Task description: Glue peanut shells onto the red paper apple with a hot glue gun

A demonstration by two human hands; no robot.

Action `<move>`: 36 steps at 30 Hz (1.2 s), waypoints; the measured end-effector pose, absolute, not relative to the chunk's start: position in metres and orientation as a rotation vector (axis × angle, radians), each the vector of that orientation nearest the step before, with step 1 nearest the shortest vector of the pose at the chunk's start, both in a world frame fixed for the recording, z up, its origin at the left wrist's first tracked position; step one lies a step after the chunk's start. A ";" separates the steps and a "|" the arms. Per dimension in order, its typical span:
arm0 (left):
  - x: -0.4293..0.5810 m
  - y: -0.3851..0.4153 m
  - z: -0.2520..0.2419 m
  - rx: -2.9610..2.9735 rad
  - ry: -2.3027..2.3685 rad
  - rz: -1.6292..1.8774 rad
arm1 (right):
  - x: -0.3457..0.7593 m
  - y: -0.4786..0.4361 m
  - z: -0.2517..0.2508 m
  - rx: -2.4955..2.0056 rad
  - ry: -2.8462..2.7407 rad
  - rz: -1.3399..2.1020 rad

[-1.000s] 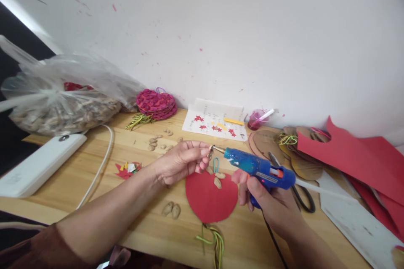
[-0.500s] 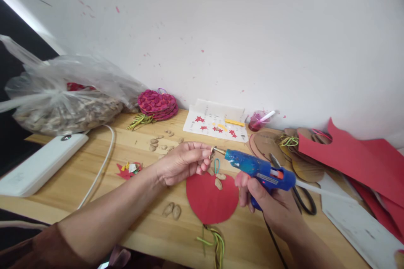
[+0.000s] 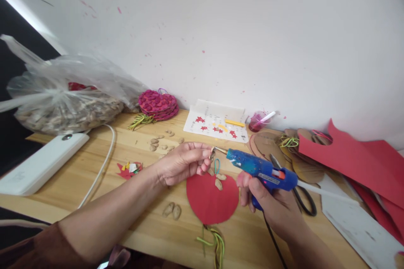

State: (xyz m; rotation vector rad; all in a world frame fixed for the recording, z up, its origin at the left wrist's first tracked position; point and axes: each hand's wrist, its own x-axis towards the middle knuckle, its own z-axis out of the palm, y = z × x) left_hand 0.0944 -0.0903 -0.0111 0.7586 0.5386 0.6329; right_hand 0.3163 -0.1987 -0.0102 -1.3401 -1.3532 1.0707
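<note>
Off the red disc (image 3: 211,204) at twelve o'clock, the left hand (image 3: 180,164) pinches a likely peanut (image 3: 212,154) between closed fingertips, apparently to steady it for the nozzle (image 3: 221,150), while at three o'clock the right hand (image 3: 273,201) clasps its fingers around the glue gun (image 3: 249,163), presumably to aim it.

Cannot identify the small piece (image 3: 213,151) just below the frame's centre, mostly covered by the left hand (image 3: 186,162). Can barely see the grip (image 3: 256,204) of the glue gun (image 3: 252,164), wrapped by the right hand (image 3: 273,204). Cannot read its label (image 3: 269,179) or, at mid-frame, the finely printed white sheet (image 3: 193,125). Lose the red paper (image 3: 353,151) past the right edge, the tassel (image 3: 218,240) past the bottom.
</note>
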 end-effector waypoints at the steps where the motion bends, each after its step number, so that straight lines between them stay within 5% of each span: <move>1: 0.094 -0.090 -0.012 0.760 0.536 0.631 | 0.316 -0.199 -0.010 -1.339 -1.344 1.074; 36: 0.093 -0.091 -0.011 0.776 0.495 0.652 | 0.317 -0.197 -0.011 -1.358 -1.336 1.084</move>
